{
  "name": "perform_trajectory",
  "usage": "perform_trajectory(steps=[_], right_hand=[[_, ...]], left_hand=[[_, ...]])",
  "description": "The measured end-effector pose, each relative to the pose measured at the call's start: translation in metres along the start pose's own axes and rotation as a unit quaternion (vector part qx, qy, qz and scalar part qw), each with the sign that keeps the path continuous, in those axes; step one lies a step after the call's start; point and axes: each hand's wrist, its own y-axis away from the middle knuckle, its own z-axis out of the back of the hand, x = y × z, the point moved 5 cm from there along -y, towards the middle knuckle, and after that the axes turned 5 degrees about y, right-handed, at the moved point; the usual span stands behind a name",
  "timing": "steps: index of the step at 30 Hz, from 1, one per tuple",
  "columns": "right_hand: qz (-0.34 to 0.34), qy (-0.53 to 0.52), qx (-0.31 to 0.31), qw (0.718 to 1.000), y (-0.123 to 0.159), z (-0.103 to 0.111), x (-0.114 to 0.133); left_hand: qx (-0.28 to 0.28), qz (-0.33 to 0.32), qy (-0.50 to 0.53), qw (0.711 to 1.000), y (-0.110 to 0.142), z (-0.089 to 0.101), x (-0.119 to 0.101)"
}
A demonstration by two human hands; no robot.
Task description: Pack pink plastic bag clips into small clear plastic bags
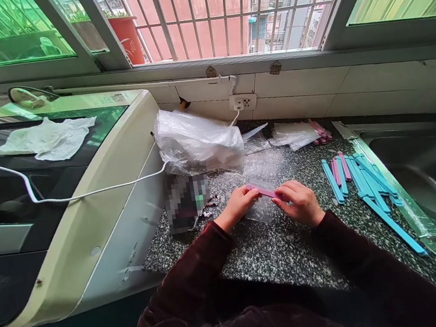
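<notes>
A pink bag sealing clip (pixel 263 190) is held level between my two hands, over the speckled counter. My left hand (pixel 239 205) pinches its left end with thumb and fingers. At the other end, my right hand (pixel 301 202) has its fingers closed on the clip. A small clear plastic bag (pixel 261 213) hangs below the clip, and a strip of it shows above. To the right of my right hand lie blue sealing clips (pixel 393 227) in a loose pile, with a few pink clips (pixel 340 168) among them.
A large clear plastic bag (pixel 198 139) sits against the wall near the socket (pixel 244 102). Flat clear bags and more pink clips (pixel 321 131) lie behind. A sink (pixel 385 130) borders the right; a washing machine (pixel 125 144) with a white cable stands left. A blurred dark object (pixel 185 206) lies nearby.
</notes>
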Motion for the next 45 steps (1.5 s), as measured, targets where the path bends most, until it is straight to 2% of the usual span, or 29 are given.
perform_trajectory(steps=[6, 12, 19, 24, 28, 38, 45], right_hand=[[0.008, -0.026, -0.037, 0.999, 0.001, 0.003, 0.0], [0.024, -0.052, -0.07, 0.996, 0.003, 0.006, -0.001], [0.023, -0.051, -0.056, 0.997, 0.004, 0.002, -0.001], [0.021, -0.045, -0.056, 0.997, 0.004, 0.003, -0.002], [0.026, -0.031, -0.053, 0.998, 0.004, 0.002, -0.001], [0.026, -0.033, -0.03, 0.999, 0.005, 0.001, 0.002], [0.02, -0.081, -0.025, 0.996, 0.007, -0.009, 0.001]], left_hand=[[0.065, -0.024, -0.004, 0.998, 0.003, -0.004, -0.008], [0.126, 0.007, 0.006, 0.992, 0.003, -0.007, -0.004], [0.119, 0.004, 0.004, 0.993, 0.007, -0.005, -0.013], [0.093, 0.019, 0.077, 0.992, 0.004, -0.003, -0.005], [0.075, 0.03, 0.098, 0.992, 0.002, -0.003, 0.002], [0.062, -0.008, 0.028, 0.998, -0.001, 0.002, 0.007], [0.056, -0.025, 0.043, 0.997, 0.0, -0.001, 0.003]])
